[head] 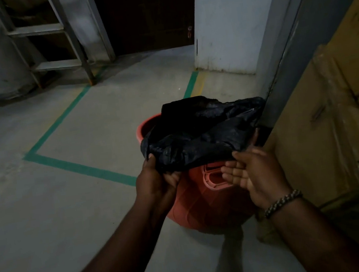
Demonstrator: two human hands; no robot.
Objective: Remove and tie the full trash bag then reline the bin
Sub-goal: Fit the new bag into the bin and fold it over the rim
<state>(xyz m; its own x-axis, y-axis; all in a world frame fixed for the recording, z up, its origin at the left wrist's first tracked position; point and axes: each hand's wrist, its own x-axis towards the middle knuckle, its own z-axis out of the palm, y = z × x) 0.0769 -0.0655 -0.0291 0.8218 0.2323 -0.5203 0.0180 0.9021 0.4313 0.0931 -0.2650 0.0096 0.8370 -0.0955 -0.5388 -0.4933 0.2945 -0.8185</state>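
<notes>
Both bare forearms reach forward from the near edge, converging toward the middle. The left hand (pixel 157 180) is curled, thumb on top and fingers pinched beneath. The right hand (pixel 250 172) is palm-up with fingers loosely extended leftward, its wrist braceleted.

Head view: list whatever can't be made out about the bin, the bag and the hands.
- Inside of the red bin: hidden by the black bag draped over its mouth.
- The bin's far right rim: behind the bag and lost in shadow.
- Bag's opening: lost in dark folds.
- Left hand grip: fingertips buried in plastic.
- Right hand: how much bag it pinches is unclear.
</notes>
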